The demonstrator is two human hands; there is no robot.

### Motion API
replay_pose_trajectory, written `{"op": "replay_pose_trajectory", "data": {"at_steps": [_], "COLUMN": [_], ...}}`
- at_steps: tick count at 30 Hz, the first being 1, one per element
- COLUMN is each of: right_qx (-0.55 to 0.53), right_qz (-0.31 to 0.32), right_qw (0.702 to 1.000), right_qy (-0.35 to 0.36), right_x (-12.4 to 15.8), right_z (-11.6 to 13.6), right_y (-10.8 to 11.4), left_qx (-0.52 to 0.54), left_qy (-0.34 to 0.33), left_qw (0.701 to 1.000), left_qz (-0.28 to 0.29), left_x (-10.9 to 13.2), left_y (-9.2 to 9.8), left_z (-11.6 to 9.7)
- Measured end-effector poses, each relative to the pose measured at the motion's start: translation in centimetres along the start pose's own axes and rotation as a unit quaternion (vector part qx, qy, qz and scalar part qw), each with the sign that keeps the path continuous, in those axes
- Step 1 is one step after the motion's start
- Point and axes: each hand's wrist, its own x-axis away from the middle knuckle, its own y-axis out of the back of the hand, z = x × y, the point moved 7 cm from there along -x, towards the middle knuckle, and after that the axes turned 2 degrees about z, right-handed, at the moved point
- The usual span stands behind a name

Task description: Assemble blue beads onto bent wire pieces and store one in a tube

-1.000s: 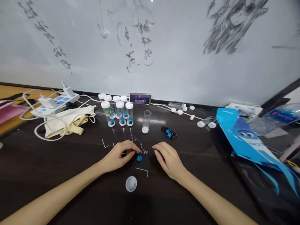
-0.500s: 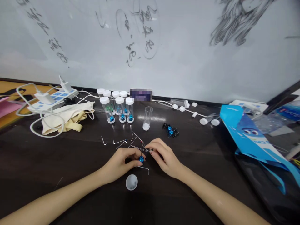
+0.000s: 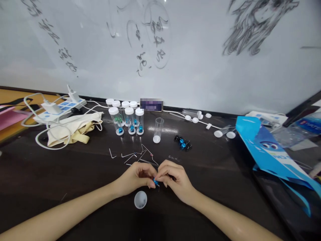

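My left hand pinches a small shiny blue metal part between thumb and fingers. My right hand is closed too, its thumb and fingertips meeting at the same blue part. Whatever sits between those right fingertips is hidden. The short end of an L-shaped hex key shows just under the blue part. Beyond my hands lie several thin hex keys in a loose spread. Close below my left hand stands a small translucent cup with dark bits inside.
Several capped clear tubes holding blue or green parts stand at the back left. An uncapped tube stands upright near the middle, with black and blue parts to its right. A cloth bag, power strip and blue bag flank the desk.
My right hand has left the hex keys and come down to the blue part in my left hand. The left hand has shifted slightly right and toward me.
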Motion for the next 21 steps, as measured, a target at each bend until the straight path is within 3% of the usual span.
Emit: {"op": "replay_pose_trajectory", "data": {"at_steps": [3, 6, 8, 10, 16, 21], "right_qx": [0.091, 0.216, 0.307, 0.387, 0.381, 0.288], "right_qz": [-0.032, -0.089, -0.173, -0.202, -0.143, -0.017], "right_qw": [0.995, 0.97, 0.935, 0.897, 0.899, 0.934], "right_qy": [0.033, 0.062, 0.025, -0.065, -0.161, -0.211], "right_x": [-0.1, -0.3, -0.3, -0.4, -0.5, 0.0], "right_z": [0.0, -0.3, -0.8, -1.8, -3.1, -5.3], "right_y": [1.7, 4.8, 7.9, 10.7, 16.0, 16.6], "left_qx": [0.032, 0.066, 0.078, 0.091, 0.146, 0.175], "left_qy": [-0.009, -0.031, -0.042, -0.049, -0.08, -0.088], "left_qw": [0.999, 0.994, 0.992, 0.991, 0.982, 0.978], "left_qz": [-0.04, -0.079, -0.088, -0.087, -0.089, -0.068], "left_x": [0.0, 0.1, 0.2, 0.2, 0.2, 0.1], "left_y": [0.8, 1.9, 2.3, 2.5, 2.8, 2.7], "left_z": [0.0, -0.4, -0.6, -0.7, -1.0, -1.1]}}
